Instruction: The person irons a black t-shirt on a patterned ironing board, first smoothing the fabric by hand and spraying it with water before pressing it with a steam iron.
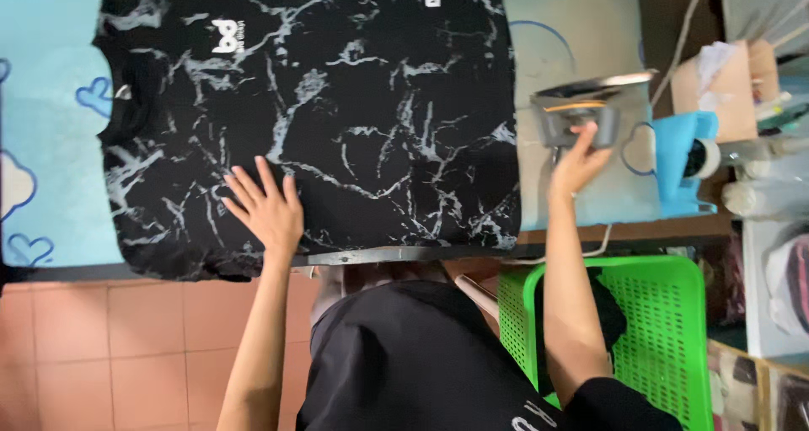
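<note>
A black T-shirt (354, 85) with white marble-like streaks lies flat on a light blue padded table (50, 144). My left hand (268, 208) rests flat on the shirt near its front edge, fingers spread. My right hand (580, 163) reaches to the right of the shirt and touches the handle of a grey iron (581, 111) standing on its heel, its shiny soleplate turned up. The fingers lie on the handle; whether they close around it is unclear.
A blue tape dispenser (684, 157) stands right of the iron, with a cardboard box (725, 81) and clear bottles behind it. A green plastic basket (666, 330) sits below the table's edge. Orange floor tiles (101, 347) show at the lower left.
</note>
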